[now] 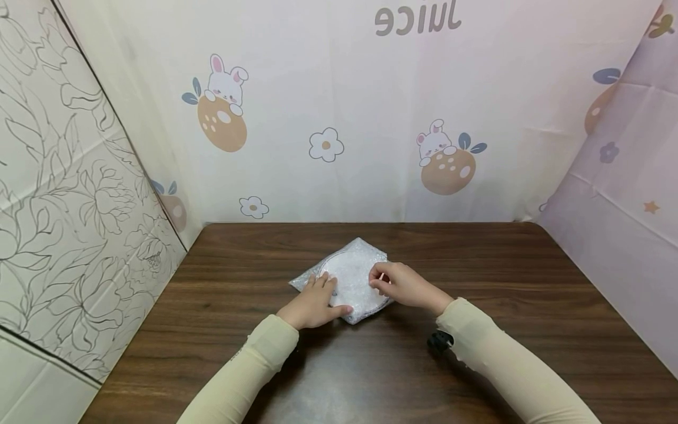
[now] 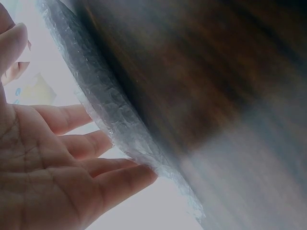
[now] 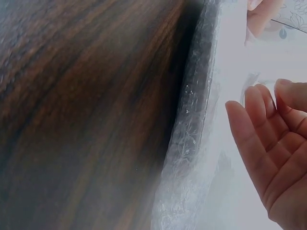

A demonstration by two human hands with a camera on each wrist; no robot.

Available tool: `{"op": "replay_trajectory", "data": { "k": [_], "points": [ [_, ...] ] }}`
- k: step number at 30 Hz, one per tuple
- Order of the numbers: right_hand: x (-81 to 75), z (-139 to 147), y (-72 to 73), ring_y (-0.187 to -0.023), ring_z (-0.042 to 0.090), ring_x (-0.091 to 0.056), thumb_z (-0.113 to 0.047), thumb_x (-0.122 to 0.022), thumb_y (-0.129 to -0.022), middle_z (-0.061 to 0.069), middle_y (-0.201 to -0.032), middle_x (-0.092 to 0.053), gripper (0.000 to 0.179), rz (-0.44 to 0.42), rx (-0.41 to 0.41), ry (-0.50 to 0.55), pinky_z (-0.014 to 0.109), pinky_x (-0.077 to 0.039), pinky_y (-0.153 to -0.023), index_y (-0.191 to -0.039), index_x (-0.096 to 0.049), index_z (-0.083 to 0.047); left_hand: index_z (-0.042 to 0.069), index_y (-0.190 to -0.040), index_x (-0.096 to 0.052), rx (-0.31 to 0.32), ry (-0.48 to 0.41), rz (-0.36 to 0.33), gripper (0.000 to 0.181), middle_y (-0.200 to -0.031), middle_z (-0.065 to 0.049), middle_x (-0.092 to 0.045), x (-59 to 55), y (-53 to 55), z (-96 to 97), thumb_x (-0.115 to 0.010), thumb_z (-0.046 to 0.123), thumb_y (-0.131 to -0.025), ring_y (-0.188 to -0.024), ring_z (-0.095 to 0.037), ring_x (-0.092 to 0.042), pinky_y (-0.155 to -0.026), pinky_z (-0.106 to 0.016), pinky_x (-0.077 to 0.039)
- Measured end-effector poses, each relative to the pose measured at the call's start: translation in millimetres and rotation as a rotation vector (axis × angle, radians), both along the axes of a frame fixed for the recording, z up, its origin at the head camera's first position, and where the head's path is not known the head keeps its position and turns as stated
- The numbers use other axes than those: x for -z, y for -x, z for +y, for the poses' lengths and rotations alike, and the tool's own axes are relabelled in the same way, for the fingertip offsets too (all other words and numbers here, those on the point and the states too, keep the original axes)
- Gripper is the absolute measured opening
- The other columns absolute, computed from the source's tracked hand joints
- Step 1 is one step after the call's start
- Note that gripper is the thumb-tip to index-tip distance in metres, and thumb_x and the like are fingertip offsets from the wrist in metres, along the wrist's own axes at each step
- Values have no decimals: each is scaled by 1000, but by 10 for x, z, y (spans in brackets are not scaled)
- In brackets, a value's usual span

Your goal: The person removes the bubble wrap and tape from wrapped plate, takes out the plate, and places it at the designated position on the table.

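Observation:
A flat package of clear bubble wrap (image 1: pixel 354 280) lies on the dark wooden table, with a white round-edged item showing through it. My left hand (image 1: pixel 316 301) rests on its left side with the fingers spread. In the left wrist view, the left fingertips meet the edge of the bubble wrap (image 2: pixel 115 112). At the right side of the package, my right hand (image 1: pixel 405 287) has its thumb and forefinger brought together over the wrap. Beside those fingertips in the right wrist view, the right hand (image 3: pixel 276 139) pinches a faint clear fold of wrap.
The wood-grain table (image 1: pixel 238 359) runs back to a hanging printed cloth (image 1: pixel 371 106) with rabbits and flowers. A flower-patterned panel (image 1: pixel 69 176) stands along the left side. A small black device (image 1: pixel 439 341) sits at the right wrist.

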State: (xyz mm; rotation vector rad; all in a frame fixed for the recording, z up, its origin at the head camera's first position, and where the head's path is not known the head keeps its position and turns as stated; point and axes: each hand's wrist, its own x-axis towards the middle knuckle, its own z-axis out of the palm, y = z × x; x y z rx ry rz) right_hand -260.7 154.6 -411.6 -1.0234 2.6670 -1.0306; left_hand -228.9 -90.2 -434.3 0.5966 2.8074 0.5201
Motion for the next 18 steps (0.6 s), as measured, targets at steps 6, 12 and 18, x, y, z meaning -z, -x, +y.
{"op": "replay_trajectory", "data": {
  "k": [6,12,18],
  "points": [
    [-6,-9,1,-66,6,-60,-16,-61,-97,-1,-76,-62,10,-31,36,16,23,-51,-58,-88,-62,-13,-2,-150,-35,-9,-9,-11,89,-157,-26,-27,1,-3,-2,-52,63,-92,-145,-51,-20,-120,-55,-21],
    [-14,0,10,-67,11,-62,-17,-60,-98,1,-76,-63,11,-63,48,45,24,-53,-59,-89,-62,-11,-2,-150,-34,-11,-8,-12,89,-157,-26,-27,-5,-3,-1,-52,63,-92,-145,-51,-20,-120,-55,-21],
    [-42,11,13,-68,15,-62,-18,-60,-98,3,-78,-63,12,-83,50,74,26,-53,-60,-90,-61,-9,-2,-150,-34,-11,1,-12,89,-158,-26,-27,-6,-3,0,-52,64,-92,-146,-49,-20,-120,-54,-21]
  ]
}}
